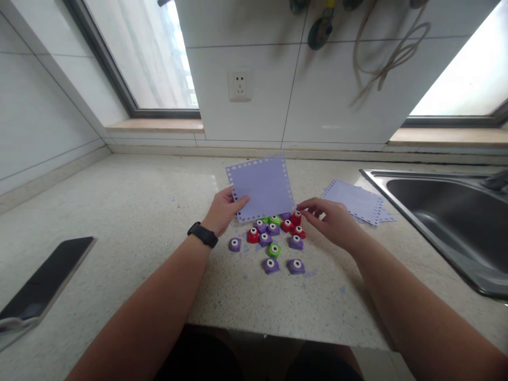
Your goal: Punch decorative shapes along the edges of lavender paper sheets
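Note:
My left hand (226, 210) is closed on the left edge of a lavender sheet of paper (264, 188), thumb on top. Small cut-out holes run along the sheet's borders, and it is held tilted above the counter. At the sheet's lower right corner, my right hand (327, 218) has thumb and index fingertips pinched together on the paper. Just below those fingertips is a red craft punch (296, 217). Several more small punches lie beneath and in front of the sheet, among them a purple punch (271, 265), a green punch (273, 250) and another red punch (253, 235).
More punched lavender sheets (351, 200) lie stacked at the right, beside a steel sink (381, 182). Paper scraps (311, 273) are scattered on the speckled counter (151, 211). A dark phone-like device (51, 275) with a cable rests at the left. Tiled wall and a socket (239, 84) stand behind.

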The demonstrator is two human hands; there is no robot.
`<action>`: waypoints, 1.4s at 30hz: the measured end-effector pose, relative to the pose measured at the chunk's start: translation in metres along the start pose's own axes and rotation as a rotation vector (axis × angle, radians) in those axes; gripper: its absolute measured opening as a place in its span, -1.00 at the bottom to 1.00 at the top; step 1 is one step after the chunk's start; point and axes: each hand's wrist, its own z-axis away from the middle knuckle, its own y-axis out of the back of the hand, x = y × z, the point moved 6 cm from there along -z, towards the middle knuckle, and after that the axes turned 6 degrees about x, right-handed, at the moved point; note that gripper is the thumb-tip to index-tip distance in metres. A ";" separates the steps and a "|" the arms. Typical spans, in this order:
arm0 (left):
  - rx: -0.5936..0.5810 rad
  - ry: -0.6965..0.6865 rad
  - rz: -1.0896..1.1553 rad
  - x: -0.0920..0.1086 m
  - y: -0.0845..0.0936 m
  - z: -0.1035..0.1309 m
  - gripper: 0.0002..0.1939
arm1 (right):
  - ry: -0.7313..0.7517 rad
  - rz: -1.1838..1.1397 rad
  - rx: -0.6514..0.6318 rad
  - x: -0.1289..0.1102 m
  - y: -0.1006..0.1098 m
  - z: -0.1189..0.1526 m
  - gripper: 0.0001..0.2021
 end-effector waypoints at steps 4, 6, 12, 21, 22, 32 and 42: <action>0.018 0.018 0.049 -0.004 0.003 -0.003 -0.53 | -0.055 0.005 0.016 0.002 0.002 0.000 -0.80; 0.033 0.029 0.075 -0.006 0.005 -0.005 -0.54 | -0.066 0.028 0.011 0.002 0.001 0.000 -0.77; 0.066 0.045 0.107 -0.006 0.006 -0.008 -0.54 | 0.121 0.045 -0.013 -0.015 -0.008 0.000 -0.81; 0.104 0.055 0.060 -0.006 0.007 -0.008 -0.63 | 0.282 0.015 -0.085 -0.039 -0.028 -0.001 -0.91; 0.105 0.054 0.057 -0.007 0.007 -0.009 -0.63 | 0.298 0.008 -0.095 -0.043 -0.029 0.000 -0.91; 0.105 0.039 0.062 -0.005 0.002 -0.006 -0.60 | 0.534 0.054 -0.279 -0.083 -0.050 0.011 -0.78; 0.096 0.051 0.051 -0.006 0.000 -0.005 -0.58 | 0.491 0.097 -0.332 -0.082 -0.052 0.012 -0.77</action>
